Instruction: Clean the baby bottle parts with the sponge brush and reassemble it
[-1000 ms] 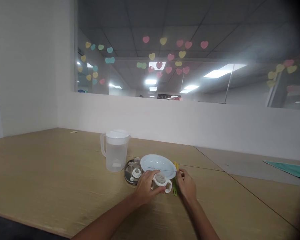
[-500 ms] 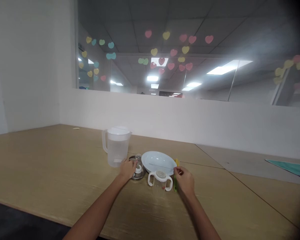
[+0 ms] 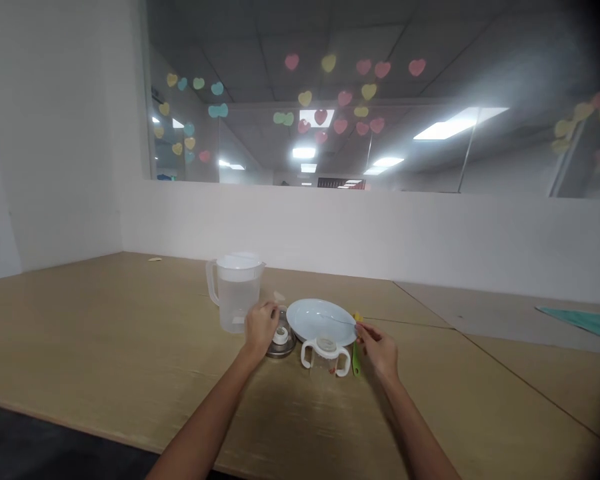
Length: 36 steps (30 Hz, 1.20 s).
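Over a round metal dish (image 3: 281, 351), my left hand (image 3: 261, 329) pinches a small pale translucent piece (image 3: 279, 297), perhaps a bottle nipple. A white ring-shaped bottle part (image 3: 281, 335) lies in that dish. My right hand (image 3: 380, 350) is closed on the end of a thin stick (image 3: 341, 321) that reaches across the white bowl (image 3: 313, 309); its far tip is hard to make out. In front of the bowl stands a clear baby bottle (image 3: 325, 364) with two white handles. A green-handled brush or tool (image 3: 357, 360) with a yellow end lies just left of my right hand.
A translucent lidded pitcher (image 3: 239, 300) with clear liquid stands behind my left hand. The wooden table (image 3: 105, 347) meets a white wall with a window above. A teal cloth (image 3: 585, 321) lies at the far right, and a small pale piece (image 3: 155, 259) at the back left.
My left hand has risen from the metal dish, bringing the translucent piece up. My right hand has lifted slightly, and the stick's near end is raised off the bowl's rim.
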{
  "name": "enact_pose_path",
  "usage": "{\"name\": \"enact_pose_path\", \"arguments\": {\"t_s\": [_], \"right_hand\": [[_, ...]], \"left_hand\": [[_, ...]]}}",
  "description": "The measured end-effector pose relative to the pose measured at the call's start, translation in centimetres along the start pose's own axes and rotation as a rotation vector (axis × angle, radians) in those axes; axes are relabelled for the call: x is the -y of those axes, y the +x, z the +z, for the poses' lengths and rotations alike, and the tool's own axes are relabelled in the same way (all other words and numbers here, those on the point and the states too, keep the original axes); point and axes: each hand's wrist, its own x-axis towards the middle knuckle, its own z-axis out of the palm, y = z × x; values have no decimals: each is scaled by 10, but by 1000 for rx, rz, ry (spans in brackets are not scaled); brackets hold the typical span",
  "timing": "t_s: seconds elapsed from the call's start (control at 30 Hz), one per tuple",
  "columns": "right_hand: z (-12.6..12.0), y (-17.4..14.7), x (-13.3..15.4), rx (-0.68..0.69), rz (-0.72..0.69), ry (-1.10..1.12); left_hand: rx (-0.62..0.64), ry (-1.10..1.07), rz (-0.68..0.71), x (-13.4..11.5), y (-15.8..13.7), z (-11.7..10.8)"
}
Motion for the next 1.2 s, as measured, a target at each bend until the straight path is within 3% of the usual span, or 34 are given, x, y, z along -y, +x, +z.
{"name": "enact_pose_path", "arguments": {"t_s": [0.1, 0.2, 0.3, 0.63, 0.8, 1.0, 1.2], "right_hand": [[0, -1, 4, 28, 190, 246], [-4, -1, 8, -45, 290, 425], [-12, 2, 9, -87, 326, 558], [-20, 6, 13, -6, 308, 680], [-20, 5, 14, -55, 271, 626], [-21, 3, 19, -17, 262, 667], [-15, -1, 22, -5, 214, 556]], "left_hand": [[-126, -381, 84, -17, 3, 3], [-86, -589, 108, -31, 3, 14], [-15, -663, 69, -39, 1, 26], [46, -603, 74, -51, -3, 44], [22, -586, 88, -42, -7, 46], [20, -562, 176, -31, -7, 49], [64, -449, 216, -28, -14, 61]]}}
